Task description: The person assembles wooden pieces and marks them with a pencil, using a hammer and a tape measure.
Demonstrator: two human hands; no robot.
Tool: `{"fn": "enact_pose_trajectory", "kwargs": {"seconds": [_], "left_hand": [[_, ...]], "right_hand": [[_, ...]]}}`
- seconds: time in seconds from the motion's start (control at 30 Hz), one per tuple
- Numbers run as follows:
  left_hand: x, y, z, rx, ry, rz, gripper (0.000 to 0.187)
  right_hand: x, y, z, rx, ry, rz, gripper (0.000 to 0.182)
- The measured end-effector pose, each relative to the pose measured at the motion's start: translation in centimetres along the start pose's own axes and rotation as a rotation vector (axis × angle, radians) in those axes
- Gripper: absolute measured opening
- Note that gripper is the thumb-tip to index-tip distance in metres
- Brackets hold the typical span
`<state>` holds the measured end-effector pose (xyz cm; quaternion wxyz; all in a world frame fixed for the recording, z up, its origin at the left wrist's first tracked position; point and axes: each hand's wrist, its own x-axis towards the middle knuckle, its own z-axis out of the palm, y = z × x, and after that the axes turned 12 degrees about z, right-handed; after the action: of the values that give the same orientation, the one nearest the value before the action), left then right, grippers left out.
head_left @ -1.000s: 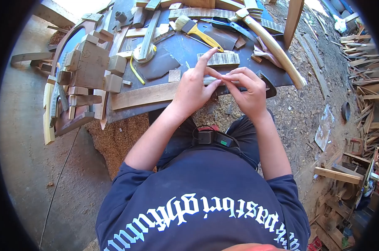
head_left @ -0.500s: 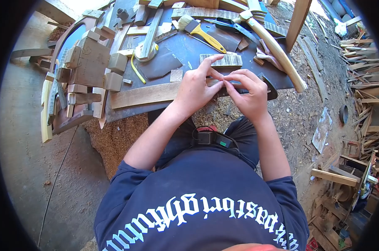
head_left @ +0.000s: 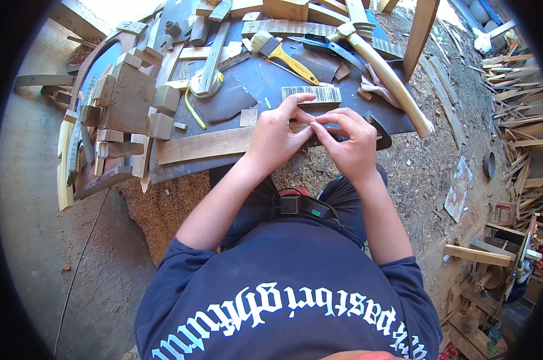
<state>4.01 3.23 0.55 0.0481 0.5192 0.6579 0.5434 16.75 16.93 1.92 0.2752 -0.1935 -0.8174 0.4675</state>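
Observation:
My left hand (head_left: pixel 279 133) and my right hand (head_left: pixel 352 143) meet above the front edge of the workbench. Thumb and forefinger are pinched together on each, fingertip to fingertip. Whatever lies between them is too small or hidden to make out. Under and beside the hands runs a long flat wooden strip (head_left: pixel 205 146) along the bench edge. Just beyond my fingers lies a short striped wood block (head_left: pixel 312 95), and a small square wood piece (head_left: pixel 249 117) sits left of it. A dark flat object (head_left: pixel 379 137) shows behind my right hand, partly covered.
A yellow-handled brush (head_left: pixel 291 60) and a wooden-handled hammer (head_left: pixel 391 81) lie farther back. Left stands an assembly of wooden blocks (head_left: pixel 124 93). A tape roll (head_left: pixel 207 84) sits mid-bench. Sawdust (head_left: pixel 163 207) covers ground below, and a woodpile (head_left: pixel 520 102) is at right.
The view has shifted slightly, moving the bench and hands a little left in the picture. Both hands keep their fingertips together, with only small finger movement.

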Motion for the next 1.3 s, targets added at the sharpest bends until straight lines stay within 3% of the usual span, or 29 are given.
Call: {"fn": "enact_pose_trajectory", "kwargs": {"seconds": [0.7,1.3], "left_hand": [[-0.1,0.0,0.0,-0.044,-0.053,-0.064,0.051],[-0.1,0.3,0.0,-0.012,-0.035,-0.05,0.047]], "right_hand": [[0.2,-0.4,-0.7,-0.019,-0.039,0.011,0.011],[-0.2,-1.8,0.2,-0.218,0.066,0.14,0.013]]}}
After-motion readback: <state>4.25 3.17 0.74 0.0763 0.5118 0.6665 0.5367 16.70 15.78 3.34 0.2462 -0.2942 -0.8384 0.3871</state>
